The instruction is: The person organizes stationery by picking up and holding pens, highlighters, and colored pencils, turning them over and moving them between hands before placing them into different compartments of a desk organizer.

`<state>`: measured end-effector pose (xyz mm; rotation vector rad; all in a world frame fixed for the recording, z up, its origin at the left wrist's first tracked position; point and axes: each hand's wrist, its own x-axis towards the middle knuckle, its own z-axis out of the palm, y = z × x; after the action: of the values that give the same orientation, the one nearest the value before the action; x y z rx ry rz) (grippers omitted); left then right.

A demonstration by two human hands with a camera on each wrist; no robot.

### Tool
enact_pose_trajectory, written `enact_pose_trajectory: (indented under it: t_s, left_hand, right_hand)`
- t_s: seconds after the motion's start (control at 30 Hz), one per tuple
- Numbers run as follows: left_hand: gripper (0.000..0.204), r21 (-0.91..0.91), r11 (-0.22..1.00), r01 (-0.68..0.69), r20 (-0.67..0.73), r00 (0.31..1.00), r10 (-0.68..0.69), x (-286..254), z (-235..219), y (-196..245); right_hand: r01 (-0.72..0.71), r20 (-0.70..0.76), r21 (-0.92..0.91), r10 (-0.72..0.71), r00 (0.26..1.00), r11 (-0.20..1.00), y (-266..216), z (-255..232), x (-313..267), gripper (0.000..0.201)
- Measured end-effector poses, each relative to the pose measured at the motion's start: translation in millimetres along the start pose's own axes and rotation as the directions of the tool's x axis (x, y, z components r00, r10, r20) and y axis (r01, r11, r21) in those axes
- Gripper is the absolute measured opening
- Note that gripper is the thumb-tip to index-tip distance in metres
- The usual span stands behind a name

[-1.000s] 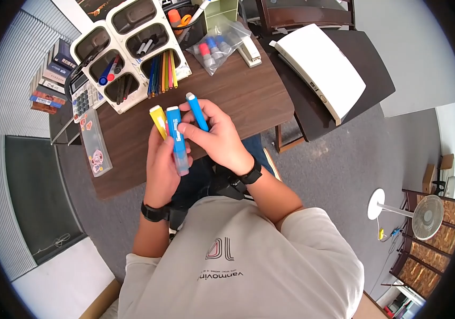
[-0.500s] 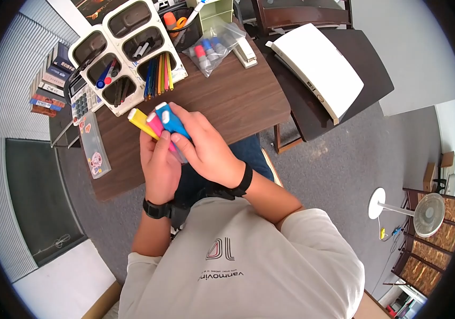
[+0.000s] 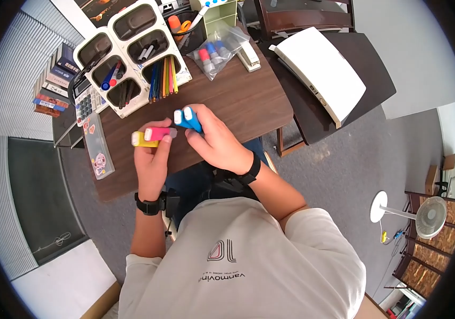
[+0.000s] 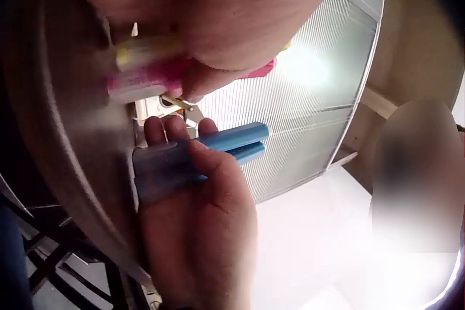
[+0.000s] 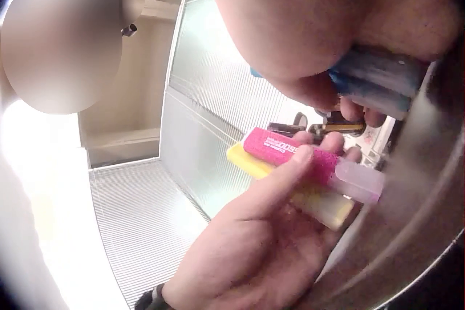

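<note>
My left hand [image 3: 152, 167] holds two highlighters side by side, a yellow one [image 3: 140, 140] and a pink one [image 3: 155, 133], with the thumb across the pink. Two blue highlighters [image 3: 188, 120] lie together in my right hand [image 3: 221, 142]. In the right wrist view, the clear caps of the pink highlighter [image 5: 290, 154] and the yellow highlighter [image 5: 251, 163] point away from the left wrist. The left wrist view has the right thumb pressing over the paired blue highlighters [image 4: 232, 138]. Both hands are above the near table edge, a small gap between them.
On the wooden table [image 3: 238, 101] stands a white organizer [image 3: 123, 48] with pens and colored pencils [image 3: 163, 80]. A calculator [image 3: 86, 103] and a clear sticker-covered case [image 3: 98, 151] lie left. At the back right are a plastic bag of markers [image 3: 214, 56] and a stapler [image 3: 248, 57].
One blue highlighter has passed from the left hand to the right, joining the other blue one. The hands came together, then moved apart. Yellow and pink stay in the left hand, now tilted leftward.
</note>
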<state>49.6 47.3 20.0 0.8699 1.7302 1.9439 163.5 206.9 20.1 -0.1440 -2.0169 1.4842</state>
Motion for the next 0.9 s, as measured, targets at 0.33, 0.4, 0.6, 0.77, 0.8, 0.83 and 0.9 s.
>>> enact_pose_trajectory:
  t_s: [0.33,0.4,0.6,0.77,0.8,0.83,0.9]
  left_hand:
    - [0.03,0.312,0.95,-0.017,0.06,0.998,-0.002,4,1,-5]
    - [0.03,0.269,0.963,-0.014,0.036,0.999,0.005,2,0,-14]
    - [0.041,-0.675,0.684,0.277,0.116,0.955,-0.273,13,-11,-17]
    - [0.04,-0.754,0.599,0.268,-0.006,0.91,-0.415,14,-11,-12]
    - [0.038,-0.726,0.631,0.274,0.007,0.92,-0.392,14,-13,-14]
    - [0.037,-0.697,0.661,0.279,0.019,0.928,-0.372,13,-14,-16]
    - [0.036,-0.689,0.674,0.266,-0.003,0.929,-0.37,10,-12,-16]
  right_hand:
    - [0.082,0.064,-0.103,-0.075,0.995,0.991,-2,7,4,0.053]
    - [0.063,0.056,-0.218,-0.052,0.997,0.974,-2,15,1,0.062]
    - [-0.04,-0.009,-0.049,0.039,0.999,0.998,-8,2,1,0.053]
    - [-0.24,-0.02,0.235,0.252,0.968,0.942,-4,1,-1,0.046]
    - [-0.238,-0.018,0.235,0.25,0.968,0.942,-5,1,-2,0.046]
    - [-0.167,-0.014,0.141,0.17,0.985,0.976,-5,2,-3,0.046]
    - [-0.074,0.033,-0.006,0.075,0.997,0.997,-3,3,-5,0.05]
